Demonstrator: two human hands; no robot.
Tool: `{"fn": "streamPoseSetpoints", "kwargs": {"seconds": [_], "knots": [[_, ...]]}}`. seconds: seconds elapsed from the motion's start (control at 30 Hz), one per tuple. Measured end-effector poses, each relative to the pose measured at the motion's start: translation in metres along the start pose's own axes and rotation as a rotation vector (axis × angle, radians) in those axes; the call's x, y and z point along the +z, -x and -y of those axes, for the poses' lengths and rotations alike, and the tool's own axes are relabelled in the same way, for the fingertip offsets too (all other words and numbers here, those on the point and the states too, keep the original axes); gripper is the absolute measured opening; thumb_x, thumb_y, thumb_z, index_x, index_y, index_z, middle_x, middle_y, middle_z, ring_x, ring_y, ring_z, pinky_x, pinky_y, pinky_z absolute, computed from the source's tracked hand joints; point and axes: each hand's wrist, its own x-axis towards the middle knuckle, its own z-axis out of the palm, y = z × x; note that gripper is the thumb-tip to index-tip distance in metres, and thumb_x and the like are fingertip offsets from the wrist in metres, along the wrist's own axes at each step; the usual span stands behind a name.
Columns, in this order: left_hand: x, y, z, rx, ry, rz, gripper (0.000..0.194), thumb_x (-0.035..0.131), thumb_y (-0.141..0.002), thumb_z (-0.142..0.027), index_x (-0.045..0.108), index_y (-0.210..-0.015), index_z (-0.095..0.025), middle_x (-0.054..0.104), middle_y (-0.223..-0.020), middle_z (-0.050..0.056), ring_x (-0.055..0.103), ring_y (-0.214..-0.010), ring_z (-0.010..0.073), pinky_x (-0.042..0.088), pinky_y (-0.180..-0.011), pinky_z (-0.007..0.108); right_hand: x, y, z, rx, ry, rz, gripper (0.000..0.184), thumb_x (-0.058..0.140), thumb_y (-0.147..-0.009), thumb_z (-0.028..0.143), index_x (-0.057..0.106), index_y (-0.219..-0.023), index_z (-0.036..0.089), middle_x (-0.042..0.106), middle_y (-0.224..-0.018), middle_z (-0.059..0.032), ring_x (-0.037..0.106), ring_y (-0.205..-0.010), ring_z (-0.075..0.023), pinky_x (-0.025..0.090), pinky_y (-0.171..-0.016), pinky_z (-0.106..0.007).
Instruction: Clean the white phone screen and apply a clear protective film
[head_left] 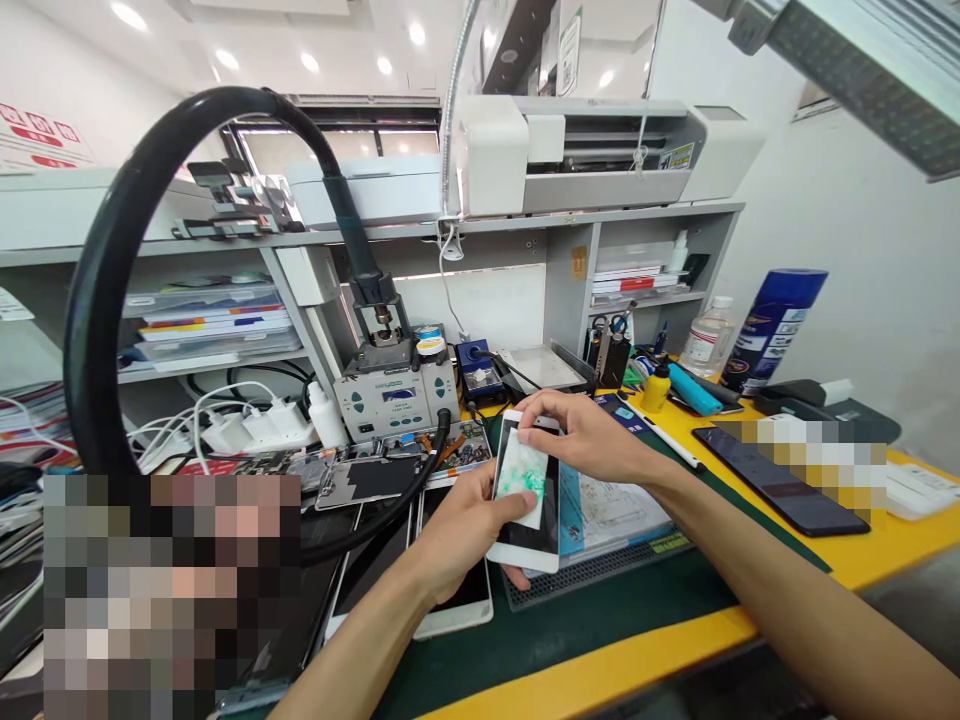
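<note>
A white smartphone [552, 553] with a black front is held tilted above the green mat. On its front lies a white patch with green blotches [517, 465]; whether it is a film, a wipe or the lit screen I cannot tell. My left hand [466, 525] grips the phone from the left, thumb across the patch and fingertips showing underneath. My right hand [577, 430] is closed at the top edge, its thumb tip on the upper part of the patch. Below the phone lie a sheet with a printed diagram [619, 512] and a grey perforated plate [592, 577].
Two white-framed devices [454, 615] lie on the left, near a black hose [375, 540] from a grey soldering station [397, 400]. A dark phone [780, 480], a white pen [660, 432], a yellow bottle [657, 388] and a blue spray can [776, 330] are on the right.
</note>
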Motion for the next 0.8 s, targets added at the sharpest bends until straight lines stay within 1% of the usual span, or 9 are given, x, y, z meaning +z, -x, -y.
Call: {"fn": "streamPoseSetpoints", "kwargs": {"seconds": [0.23, 0.43, 0.57, 0.67, 0.8], "knots": [[0.0000, -0.0005, 0.0018, 0.002, -0.008, 0.005, 0.018, 0.062, -0.086, -0.030, 0.053, -0.097, -0.019, 0.061, -0.085, 0.003, 0.068, -0.061, 0.0201, 0.056, -0.041, 0.027, 0.0031, -0.0017, -0.0032, 0.014, -0.022, 0.001, 0.008, 0.061, -0.089, 0.027, 0.062, -0.090, 0.019, 0.066, -0.101, -0.0053, 0.062, -0.098, -0.0207, 0.047, -0.090, -0.035], [-0.0006, -0.0008, 0.0021, -0.002, -0.004, 0.006, 0.019, 0.062, -0.086, -0.031, 0.055, -0.099, -0.018, 0.061, -0.083, 0.003, 0.068, -0.061, 0.0194, 0.056, -0.041, 0.026, 0.0044, -0.0029, -0.0070, 0.093, -0.079, -0.035, 0.022, 0.066, -0.086, 0.034, 0.058, -0.100, 0.018, 0.063, -0.103, -0.0068, 0.061, -0.102, -0.0224, 0.049, -0.086, -0.035], [-0.0006, -0.0014, 0.0020, 0.000, -0.014, 0.006, 0.020, 0.061, -0.086, -0.029, 0.056, -0.102, -0.018, 0.062, -0.085, 0.004, 0.068, -0.062, 0.0201, 0.056, -0.041, 0.027, 0.0059, -0.0030, -0.0074, 0.166, -0.119, -0.054, 0.029, 0.069, -0.083, 0.035, 0.056, -0.103, 0.018, 0.063, -0.109, -0.0089, 0.061, -0.102, -0.0233, 0.049, -0.081, -0.034], [-0.0003, -0.0018, 0.0028, -0.005, -0.017, 0.007, 0.019, 0.061, -0.086, -0.028, 0.056, -0.101, -0.018, 0.061, -0.082, 0.003, 0.068, -0.061, 0.0206, 0.056, -0.040, 0.027, 0.0077, -0.0037, -0.0051, 0.259, -0.156, -0.081, 0.036, 0.073, -0.079, 0.034, 0.056, -0.107, 0.018, 0.062, -0.113, -0.0104, 0.062, -0.101, -0.0235, 0.049, -0.079, -0.034], [0.0004, -0.0011, 0.0021, -0.012, -0.014, 0.012, 0.021, 0.062, -0.086, -0.028, 0.057, -0.103, -0.018, 0.063, -0.083, 0.004, 0.068, -0.060, 0.0199, 0.055, -0.039, 0.026, 0.0077, -0.0055, -0.0042, 0.360, -0.208, -0.091, 0.043, 0.077, -0.076, 0.036, 0.058, -0.111, 0.018, 0.064, -0.110, -0.0104, 0.064, -0.093, -0.0223, 0.049, -0.072, -0.031]]}}
